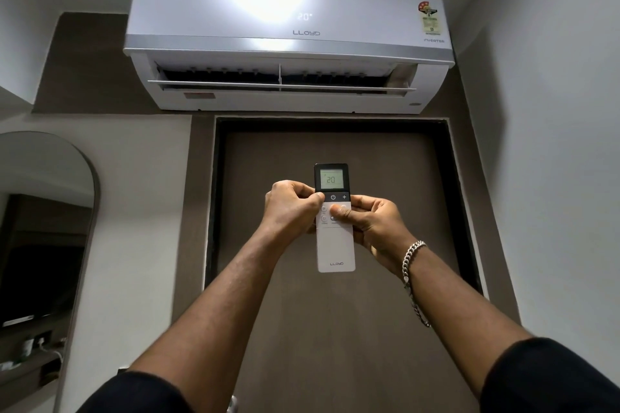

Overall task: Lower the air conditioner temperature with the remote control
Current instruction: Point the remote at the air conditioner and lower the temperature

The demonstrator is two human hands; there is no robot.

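A white wall air conditioner point(288, 43) hangs high above a brown door, its flap open and its front display reading 20. I hold a slim white remote control point(335, 245) upright at arm's length below it; its small screen also reads 20. My left hand point(290, 208) grips the remote's left edge, thumb on the dark button strip. My right hand point(372, 225) wraps the right side from behind, its thumb pressed on a button under the plus key. A silver chain bracelet sits on the right wrist.
A brown door point(335, 329) in a dark frame fills the wall behind my hands. An arched mirror point(43, 228) stands at the left, with a shelf of small items beneath it. A grey wall closes in on the right.
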